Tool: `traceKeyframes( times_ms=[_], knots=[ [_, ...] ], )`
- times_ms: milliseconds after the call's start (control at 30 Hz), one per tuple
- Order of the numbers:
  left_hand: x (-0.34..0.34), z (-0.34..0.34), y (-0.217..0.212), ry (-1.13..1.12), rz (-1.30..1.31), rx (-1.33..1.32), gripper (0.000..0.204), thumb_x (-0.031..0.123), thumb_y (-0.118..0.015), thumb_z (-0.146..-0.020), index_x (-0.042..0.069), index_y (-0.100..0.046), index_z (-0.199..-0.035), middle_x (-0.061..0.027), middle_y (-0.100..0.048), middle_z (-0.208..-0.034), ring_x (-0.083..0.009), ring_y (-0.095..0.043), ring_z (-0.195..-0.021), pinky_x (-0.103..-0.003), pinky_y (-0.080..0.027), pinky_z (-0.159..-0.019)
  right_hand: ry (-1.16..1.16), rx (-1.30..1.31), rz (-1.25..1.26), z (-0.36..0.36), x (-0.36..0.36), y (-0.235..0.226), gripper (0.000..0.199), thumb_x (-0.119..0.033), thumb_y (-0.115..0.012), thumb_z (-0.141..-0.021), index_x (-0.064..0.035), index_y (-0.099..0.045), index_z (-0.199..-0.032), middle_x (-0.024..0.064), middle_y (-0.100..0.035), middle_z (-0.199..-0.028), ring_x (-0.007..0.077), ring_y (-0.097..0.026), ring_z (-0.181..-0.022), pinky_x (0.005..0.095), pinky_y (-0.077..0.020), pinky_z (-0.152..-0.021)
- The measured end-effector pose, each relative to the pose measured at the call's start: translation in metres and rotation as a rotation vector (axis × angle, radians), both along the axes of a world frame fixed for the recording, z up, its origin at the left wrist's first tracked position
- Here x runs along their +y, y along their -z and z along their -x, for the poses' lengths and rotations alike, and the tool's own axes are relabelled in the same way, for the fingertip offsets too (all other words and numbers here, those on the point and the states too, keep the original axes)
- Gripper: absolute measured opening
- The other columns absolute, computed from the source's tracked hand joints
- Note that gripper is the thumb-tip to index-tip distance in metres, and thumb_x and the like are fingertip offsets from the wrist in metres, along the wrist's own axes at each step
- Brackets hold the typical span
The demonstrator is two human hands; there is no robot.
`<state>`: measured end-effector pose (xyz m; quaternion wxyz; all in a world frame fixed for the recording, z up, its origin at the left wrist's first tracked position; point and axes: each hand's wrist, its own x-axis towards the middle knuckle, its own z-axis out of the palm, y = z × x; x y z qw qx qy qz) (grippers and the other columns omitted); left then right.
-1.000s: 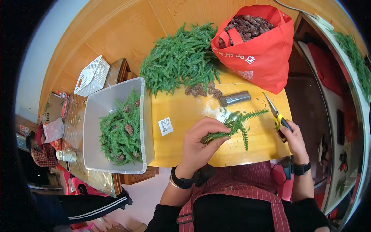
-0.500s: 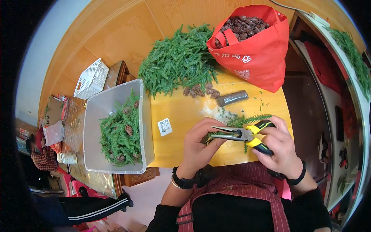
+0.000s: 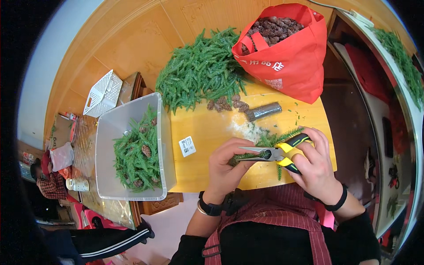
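Over the front edge of the yellow table, my left hand [image 3: 226, 167] pinches an artificial pine sprig [image 3: 289, 135], its green needles showing around and behind the tool. My right hand [image 3: 320, 164] grips long-nose pliers [image 3: 277, 154] with yellow and black handles. The handles are spread apart, and the jaws point left, slightly parted, reaching over my left fingers. Part of the sprig lies at the jaws, but I cannot tell whether they bite its stem. Behind the hands lie white powder [image 3: 247, 129], a dark cylindrical packet [image 3: 267, 111] and several loose pine cones [image 3: 223, 104].
A clear plastic bin [image 3: 164, 145] with sprigs and cones stands left. At the back are a pile of green sprigs [image 3: 201, 70] and a red bag [image 3: 289, 66] full of pine cones. A white label [image 3: 187, 146] lies on the table [image 3: 203, 176]. Another person's leg [image 3: 106, 240] shows lower left.
My right hand and the pliers have moved slightly left, and the handles sit at a slightly different angle. The jaws appear a little wider apart. My left hand keeps its pinch.
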<state>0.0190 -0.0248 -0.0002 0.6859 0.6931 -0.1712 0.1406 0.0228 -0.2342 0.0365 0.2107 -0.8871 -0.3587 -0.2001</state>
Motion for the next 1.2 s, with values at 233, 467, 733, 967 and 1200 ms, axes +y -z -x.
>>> traceKeyframes(
  times_ms=[233, 467, 733, 967, 1200],
  knots=[
    [-0.001, 0.000, 0.003, -0.013, 0.004, -0.022, 0.018, -0.005, -0.065, -0.068, 0.000, -0.063, -0.085, -0.0111, -0.061, -0.086, -0.0202, -0.058, -0.080, -0.028, -0.046, -0.070, -0.026, 0.038, 0.030, -0.002, -0.001, 0.001, 0.024, -0.014, -0.068, -0.060, -0.0044, -0.050, -0.072, 0.0107, -0.052, -0.090, 0.0339, -0.046, -0.104, 0.0479, -0.0370, -0.087],
    [0.001, -0.001, 0.006, 0.000, -0.013, -0.033, 0.017, -0.006, -0.065, -0.068, -0.001, -0.063, -0.085, -0.0116, -0.061, -0.086, -0.0208, -0.058, -0.081, -0.028, -0.046, -0.071, -0.109, 0.116, -0.017, -0.005, -0.002, 0.004, 0.028, -0.013, -0.072, -0.060, -0.0025, -0.053, -0.078, 0.0100, -0.053, -0.089, 0.0331, -0.048, -0.098, 0.0438, -0.0383, -0.083],
    [0.001, -0.001, 0.005, 0.007, -0.002, -0.077, 0.016, -0.006, -0.064, -0.069, -0.001, -0.062, -0.084, -0.0120, -0.061, -0.085, -0.0216, -0.058, -0.080, -0.030, -0.046, -0.072, -0.105, 0.091, 0.000, -0.006, -0.005, 0.005, 0.027, -0.012, -0.070, -0.060, -0.0025, -0.054, -0.079, 0.0105, -0.053, -0.086, 0.0332, -0.049, -0.095, 0.0424, -0.0388, -0.081],
    [-0.004, 0.001, 0.004, -0.041, 0.001, -0.027, 0.012, 0.005, -0.068, -0.072, 0.000, -0.060, -0.080, -0.0098, -0.060, -0.080, -0.0210, -0.056, -0.076, -0.033, -0.044, -0.075, -0.065, 0.034, 0.040, -0.008, -0.005, 0.002, 0.021, -0.010, -0.064, -0.058, -0.0055, -0.051, -0.074, 0.0074, -0.052, -0.083, 0.0281, -0.050, -0.096, 0.0397, -0.0395, -0.079],
    [-0.006, 0.004, 0.004, -0.064, -0.015, 0.025, 0.012, 0.002, -0.068, -0.071, -0.001, -0.061, -0.080, -0.0106, -0.060, -0.082, -0.0200, -0.056, -0.077, -0.030, -0.045, -0.071, -0.086, 0.040, 0.035, -0.011, -0.008, 0.001, 0.021, -0.013, -0.066, -0.060, -0.0059, -0.053, -0.074, 0.0067, -0.053, -0.077, 0.0276, -0.051, -0.094, 0.0386, -0.0397, -0.079]
  ],
)
